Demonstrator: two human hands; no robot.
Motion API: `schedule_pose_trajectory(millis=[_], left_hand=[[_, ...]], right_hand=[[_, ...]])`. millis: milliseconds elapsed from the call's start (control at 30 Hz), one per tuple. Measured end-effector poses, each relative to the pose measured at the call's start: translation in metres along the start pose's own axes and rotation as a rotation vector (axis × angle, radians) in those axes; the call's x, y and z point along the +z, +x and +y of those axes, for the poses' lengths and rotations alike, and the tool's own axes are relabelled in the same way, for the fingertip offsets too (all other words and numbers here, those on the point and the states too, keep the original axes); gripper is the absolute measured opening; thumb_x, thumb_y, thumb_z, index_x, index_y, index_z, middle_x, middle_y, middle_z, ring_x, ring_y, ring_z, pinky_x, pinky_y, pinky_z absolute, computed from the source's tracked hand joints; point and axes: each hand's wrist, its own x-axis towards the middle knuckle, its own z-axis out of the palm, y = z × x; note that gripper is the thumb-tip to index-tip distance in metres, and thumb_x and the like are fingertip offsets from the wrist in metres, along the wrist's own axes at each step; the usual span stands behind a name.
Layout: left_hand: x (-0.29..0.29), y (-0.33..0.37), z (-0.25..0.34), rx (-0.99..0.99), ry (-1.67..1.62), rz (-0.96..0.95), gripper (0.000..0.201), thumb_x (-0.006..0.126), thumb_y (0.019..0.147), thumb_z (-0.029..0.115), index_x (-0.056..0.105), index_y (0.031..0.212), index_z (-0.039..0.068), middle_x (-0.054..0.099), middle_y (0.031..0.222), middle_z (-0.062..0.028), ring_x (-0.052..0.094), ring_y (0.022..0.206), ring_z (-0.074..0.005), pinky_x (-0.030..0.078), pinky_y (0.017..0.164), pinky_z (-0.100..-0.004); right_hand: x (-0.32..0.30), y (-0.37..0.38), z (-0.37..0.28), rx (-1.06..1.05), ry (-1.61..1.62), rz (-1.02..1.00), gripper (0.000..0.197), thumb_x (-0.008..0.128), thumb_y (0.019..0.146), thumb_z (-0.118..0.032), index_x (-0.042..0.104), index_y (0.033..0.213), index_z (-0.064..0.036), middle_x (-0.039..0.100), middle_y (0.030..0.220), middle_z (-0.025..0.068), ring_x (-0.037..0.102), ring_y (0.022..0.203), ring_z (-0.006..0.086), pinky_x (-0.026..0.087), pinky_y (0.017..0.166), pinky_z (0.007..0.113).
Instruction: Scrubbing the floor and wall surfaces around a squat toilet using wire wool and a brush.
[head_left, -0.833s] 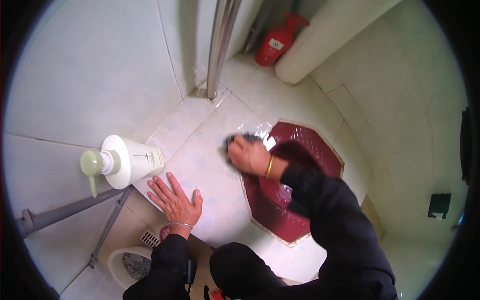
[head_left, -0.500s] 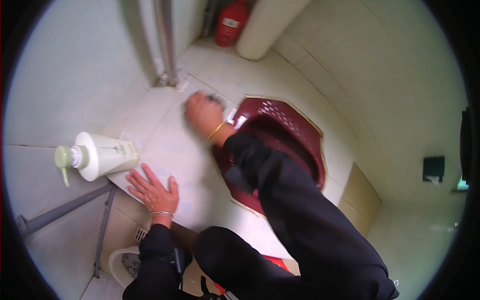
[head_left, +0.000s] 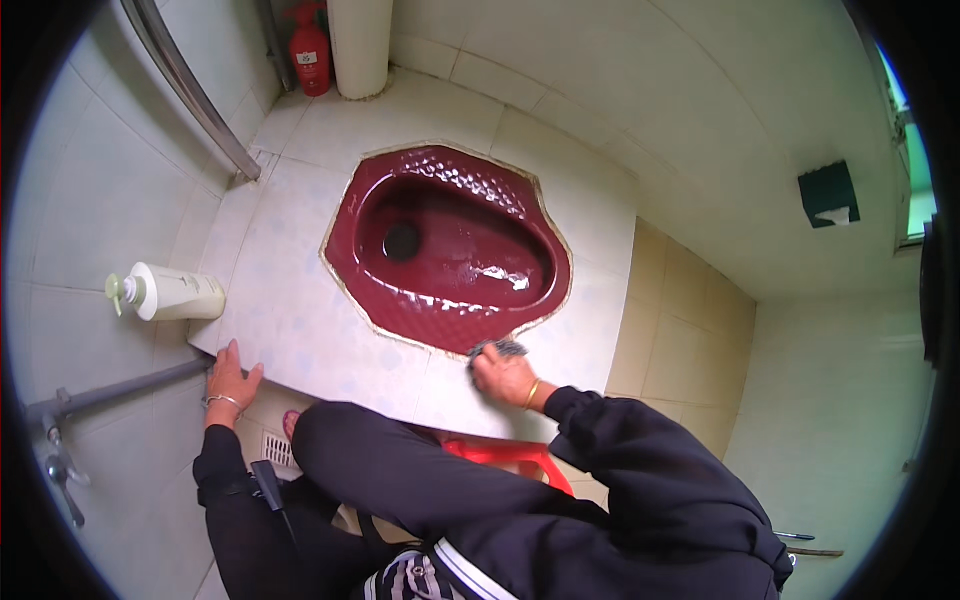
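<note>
A dark red squat toilet (head_left: 440,315) is set into the raised white tiled platform (head_left: 290,250). At its near right rim, my right hand (head_left: 504,377) presses a grey, mesh-like scouring pad (head_left: 508,348) against the tile; part of the pad is hidden under my fingers. My left hand (head_left: 232,383) lies on the platform's front left edge with fingers outstretched, holding nothing. Just beyond it stands a cream pump bottle (head_left: 180,294) with a pale green pump. Water glistens inside the toilet bowl.
A grey pipe (head_left: 130,385) and a tap (head_left: 62,465) are at the left wall. A metal pole (head_left: 190,85), a red bottle (head_left: 310,58) and a white column (head_left: 360,50) stand at the back left. A red plastic stool (head_left: 510,455) is beneath me. A dark green box (head_left: 828,194) hangs right.
My right hand has moved with the pad from the toilet's left side to its near right rim. My left hand stays at the platform edge. The view has shifted, uncovering the whole toilet.
</note>
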Motion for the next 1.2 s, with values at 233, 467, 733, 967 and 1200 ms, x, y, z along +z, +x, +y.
schedule_pose_trajectory(millis=[233,467,733,967,1200], left_hand=[[-0.034,-0.135,-0.100,-0.164,-0.105,0.006,0.063,0.064,0.086,0.038,0.047,0.137,0.004,0.064,0.110,-0.0207,0.064,0.096,-0.0319,0.050,0.086,-0.0401],[-0.051,-0.249,-0.123,-0.247,-0.389,0.366,0.045,0.061,0.094,0.025,0.053,0.132,0.003,0.065,0.102,-0.0106,0.062,0.085,-0.0156,0.051,0.077,-0.0300],[-0.062,-0.178,-0.011,-0.051,-0.753,0.512,0.042,0.059,0.096,0.030,0.056,0.130,0.006,0.066,0.105,-0.0061,0.062,0.086,-0.0111,0.049,0.073,-0.0242],[-0.043,-0.104,0.041,0.252,-0.752,0.258,0.038,0.061,0.094,0.019,0.056,0.128,0.003,0.066,0.105,-0.0075,0.062,0.085,-0.0114,0.051,0.077,-0.0277],[-0.031,-0.011,0.021,0.277,-0.541,-0.119,0.041,0.065,0.088,0.020,0.058,0.124,0.002,0.065,0.098,-0.0105,0.061,0.074,-0.0169,0.052,0.068,-0.0311]], right_hand=[[-0.003,-0.046,0.058,0.248,-0.057,0.107,0.022,0.058,0.087,-0.026,0.050,0.099,-0.0088,0.051,0.103,0.0168,0.062,0.068,0.0393,0.052,0.062,0.050],[-0.036,-0.065,0.116,0.338,0.124,0.094,0.028,0.061,0.085,-0.026,0.052,0.107,-0.0103,0.054,0.107,0.0164,0.063,0.084,0.0398,0.052,0.074,0.049],[-0.041,-0.058,0.030,0.047,0.122,-0.212,0.057,0.076,0.066,-0.011,0.045,0.113,-0.0071,0.051,0.114,0.0198,0.062,0.094,0.0408,0.052,0.080,0.046],[-0.022,-0.042,0.019,0.117,0.004,-0.203,0.039,0.069,0.071,-0.008,0.045,0.102,-0.0029,0.054,0.102,0.0243,0.065,0.073,0.0416,0.053,0.064,0.049],[-0.037,-0.026,0.008,0.197,-0.029,-0.385,0.038,0.067,0.074,-0.011,0.045,0.103,-0.0016,0.054,0.100,0.0238,0.065,0.073,0.0405,0.054,0.063,0.048]])
